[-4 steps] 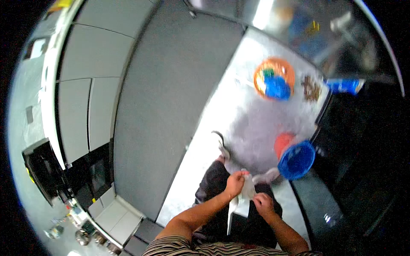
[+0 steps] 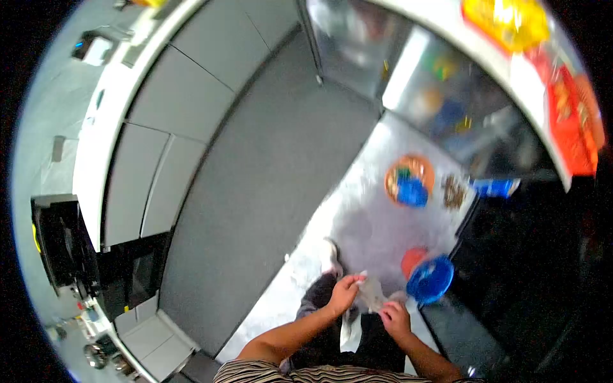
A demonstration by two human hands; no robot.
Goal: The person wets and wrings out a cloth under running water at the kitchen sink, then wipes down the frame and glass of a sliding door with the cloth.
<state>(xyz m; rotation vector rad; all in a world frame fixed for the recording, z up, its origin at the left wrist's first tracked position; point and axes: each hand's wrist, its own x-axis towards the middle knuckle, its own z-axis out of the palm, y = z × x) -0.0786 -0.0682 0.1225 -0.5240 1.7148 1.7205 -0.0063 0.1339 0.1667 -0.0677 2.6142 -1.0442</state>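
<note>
Between my two hands is a small whitish, see-through plastic bag (image 2: 371,292), held over my lap. My left hand (image 2: 345,293) pinches its upper left end, with fingers closed. At the lower right end, the fingers of my right hand (image 2: 394,317) are closed on the same bag. Whether anything is inside it, I cannot tell. Just beyond my right hand stands a reddish bucket (image 2: 414,258) with a blue liner (image 2: 431,279) over its mouth.
On the pale floor sheet (image 2: 373,223) ahead sits an orange basin (image 2: 419,161) holding a blue bag and other items. Beside it lie a heap of brown bits (image 2: 454,192) and a blue packet (image 2: 495,187). Grey cabinets (image 2: 185,96) line the left; a counter with bright packets (image 2: 507,22) is upper right.
My view has tilted upward, so the floor things sit lower and the counter packets have come in. The bag appears more spread out between my hands, which still hold it.
</note>
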